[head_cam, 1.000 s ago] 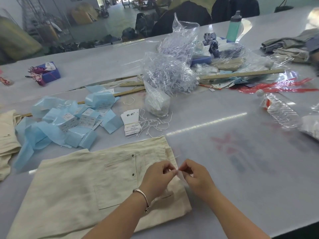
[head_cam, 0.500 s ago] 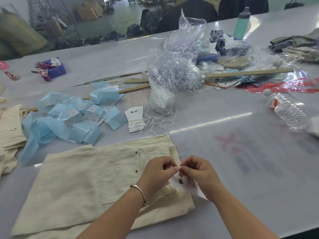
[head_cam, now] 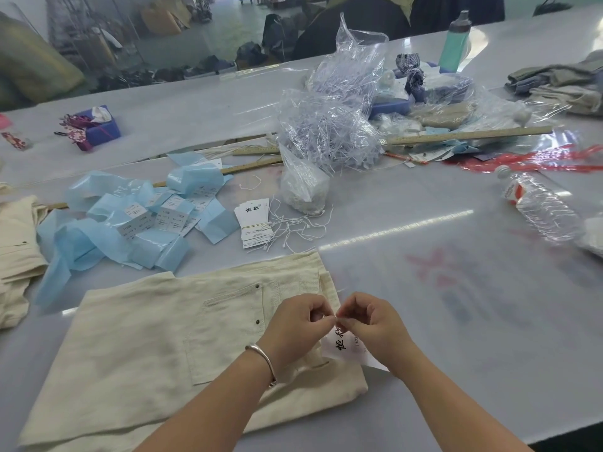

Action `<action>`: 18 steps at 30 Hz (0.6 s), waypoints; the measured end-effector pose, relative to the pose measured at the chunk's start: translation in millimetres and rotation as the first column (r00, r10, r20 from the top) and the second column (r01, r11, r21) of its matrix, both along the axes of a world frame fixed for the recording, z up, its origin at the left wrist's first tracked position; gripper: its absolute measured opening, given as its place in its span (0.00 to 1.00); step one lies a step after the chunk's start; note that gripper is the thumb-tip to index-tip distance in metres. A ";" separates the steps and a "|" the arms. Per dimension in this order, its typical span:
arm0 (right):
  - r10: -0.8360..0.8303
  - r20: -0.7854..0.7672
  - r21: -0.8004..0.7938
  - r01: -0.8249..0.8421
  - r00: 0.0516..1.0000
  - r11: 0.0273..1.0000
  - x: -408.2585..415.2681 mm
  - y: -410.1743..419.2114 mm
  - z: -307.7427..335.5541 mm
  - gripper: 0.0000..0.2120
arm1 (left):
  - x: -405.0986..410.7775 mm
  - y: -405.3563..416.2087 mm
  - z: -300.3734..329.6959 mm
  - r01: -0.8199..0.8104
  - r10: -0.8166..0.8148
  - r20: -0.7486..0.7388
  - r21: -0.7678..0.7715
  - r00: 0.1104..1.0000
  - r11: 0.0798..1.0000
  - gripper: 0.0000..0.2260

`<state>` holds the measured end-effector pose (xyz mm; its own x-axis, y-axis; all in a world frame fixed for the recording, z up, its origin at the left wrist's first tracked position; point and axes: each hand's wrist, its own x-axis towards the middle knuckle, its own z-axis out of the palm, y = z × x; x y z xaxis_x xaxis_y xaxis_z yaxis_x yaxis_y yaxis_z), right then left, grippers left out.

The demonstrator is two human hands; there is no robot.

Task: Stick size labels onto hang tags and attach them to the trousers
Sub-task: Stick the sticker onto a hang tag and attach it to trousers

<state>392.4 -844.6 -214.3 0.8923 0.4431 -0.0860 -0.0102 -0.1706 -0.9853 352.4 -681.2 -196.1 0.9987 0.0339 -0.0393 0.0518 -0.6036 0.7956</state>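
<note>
Lying flat: cream trousers (head_cam: 156, 337). Above their waistband corner, left hand (head_cam: 298, 324) and right hand (head_cam: 368, 324) meet fingertip to fingertip, pinching the string of a white tag (head_cam: 341, 345).

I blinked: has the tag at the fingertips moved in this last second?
Yes. The hang tag has swung down toward the trousers' near edge, lower than the pocket rivet, printed face now showing.

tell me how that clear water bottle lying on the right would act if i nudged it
The bottle lies on its side on the smooth table, so it would probably roll. It looks empty or nearly so, so likely light and quick to skid. Its thin ribbed wall would probably dent under a squeeze.
</note>
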 end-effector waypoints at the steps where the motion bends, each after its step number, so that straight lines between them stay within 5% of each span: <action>1: 0.001 0.031 -0.013 0.000 1.000 1.000 -0.3 0.5 1.2 0.06 | 0.0 0.8 -0.8 0.013 -0.013 0.001 -0.006 1.000 1.000 0.05; 10: 0.127 0.081 -0.058 -0.122 0.989 0.991 -2.6 5.3 14.2 0.12 | 4.9 26.5 -6.0 0.096 -0.170 -0.244 -0.288 0.955 0.953 0.06; 18: 0.123 0.092 -0.117 -0.112 0.988 0.987 -1.2 18.8 12.3 0.12 | -4.3 32.3 -16.6 -0.018 -0.031 -0.236 -0.205 0.971 0.979 0.07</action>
